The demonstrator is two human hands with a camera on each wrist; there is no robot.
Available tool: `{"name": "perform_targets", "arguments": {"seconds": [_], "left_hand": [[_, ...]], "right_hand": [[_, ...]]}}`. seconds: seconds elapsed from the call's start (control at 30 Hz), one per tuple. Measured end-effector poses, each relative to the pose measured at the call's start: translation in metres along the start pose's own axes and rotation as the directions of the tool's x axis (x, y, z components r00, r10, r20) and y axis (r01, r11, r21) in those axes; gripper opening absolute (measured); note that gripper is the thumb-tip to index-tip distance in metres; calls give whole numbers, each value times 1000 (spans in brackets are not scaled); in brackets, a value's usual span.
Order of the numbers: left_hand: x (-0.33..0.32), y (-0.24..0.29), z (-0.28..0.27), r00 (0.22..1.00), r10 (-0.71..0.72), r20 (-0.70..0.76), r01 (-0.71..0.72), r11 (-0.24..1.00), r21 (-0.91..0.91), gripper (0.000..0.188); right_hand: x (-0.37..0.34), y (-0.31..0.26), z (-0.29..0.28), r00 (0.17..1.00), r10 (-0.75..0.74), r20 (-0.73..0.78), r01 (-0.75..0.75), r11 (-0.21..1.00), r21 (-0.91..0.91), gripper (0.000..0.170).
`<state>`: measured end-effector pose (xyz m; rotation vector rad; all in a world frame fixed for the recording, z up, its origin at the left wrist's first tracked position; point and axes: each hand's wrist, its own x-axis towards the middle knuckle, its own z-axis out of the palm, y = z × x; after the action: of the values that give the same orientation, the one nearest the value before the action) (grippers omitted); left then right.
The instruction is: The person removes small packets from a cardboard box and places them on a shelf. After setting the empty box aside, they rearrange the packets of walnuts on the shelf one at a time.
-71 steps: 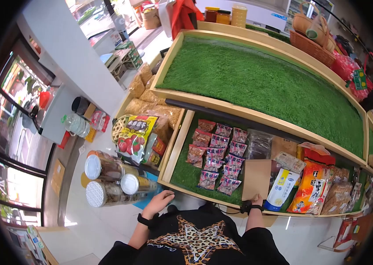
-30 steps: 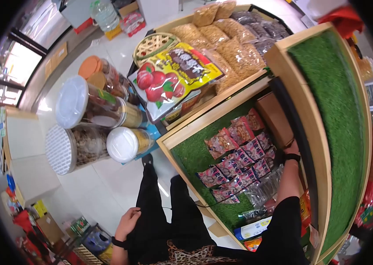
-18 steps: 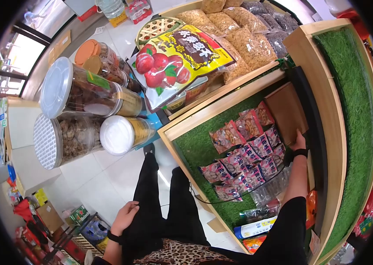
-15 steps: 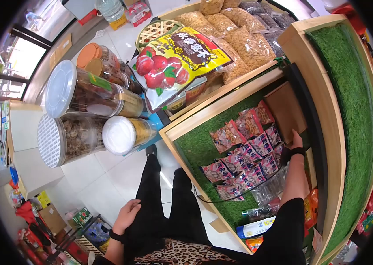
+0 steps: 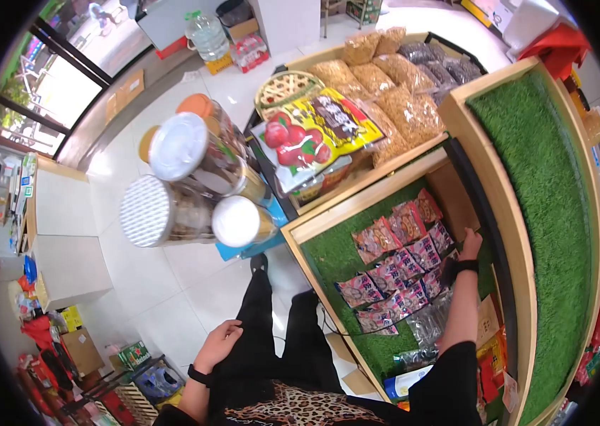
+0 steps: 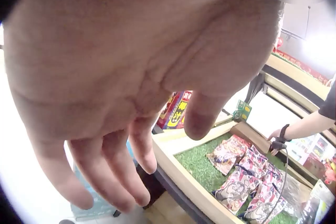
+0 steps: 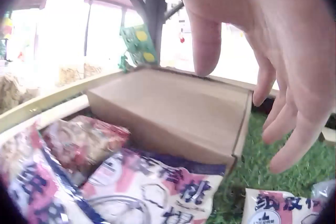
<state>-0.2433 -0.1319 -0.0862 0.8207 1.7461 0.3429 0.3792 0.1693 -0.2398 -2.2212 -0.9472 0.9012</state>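
A brown cardboard box [image 7: 173,106] lies in the far corner of the turf-lined wooden display tray [image 5: 328,211], against the dark edge of the upper shelf. My right hand [image 5: 471,245] is at the near end of this box [image 5: 454,192]. In the right wrist view, my right hand [image 7: 273,40] has loosely extended fingers over the turf, and its thumb overlaps the box's back edge. Pink and white snack packets [image 5: 405,263] lie in rows beside the box. My left hand [image 5: 219,344] hangs by my leg, holding nothing, its fingers [image 6: 113,169] relaxed in the left wrist view.
Large lidded jars [image 5: 172,213] stand left of the tray. Bags of dried goods [image 5: 410,113] and a yellow plum packet [image 5: 321,135] fill the neighbouring bin. A raised turf shelf [image 5: 527,163] borders the right. A thin cable [image 5: 339,332] crosses the tray's front edge.
The cardboard box has gone from the tray's front edge to its far corner, carried by my right hand. That hand's fingers have since loosened from it. My left hand stays low and idle.
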Motion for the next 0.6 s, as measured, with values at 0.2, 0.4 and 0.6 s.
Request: {"name": "perform_targets", "arguments": {"seconds": [0.2,0.4,0.6], "left_hand": [[4,36,-27,971,212,-110,-214,977,-9,30],[14,65,-58,869,367,-331,-422,900,-109,41],[26,94,-115,707,493,-508,-581,814,-19,73]], "right_hand": [[-190,-97,48,941,-335,43,304,897,322,51],[-349,-151,62,832,-271,485,25,891,454,32],[-448,-199,89,736,-348,580,-34,838,545,24]]}}
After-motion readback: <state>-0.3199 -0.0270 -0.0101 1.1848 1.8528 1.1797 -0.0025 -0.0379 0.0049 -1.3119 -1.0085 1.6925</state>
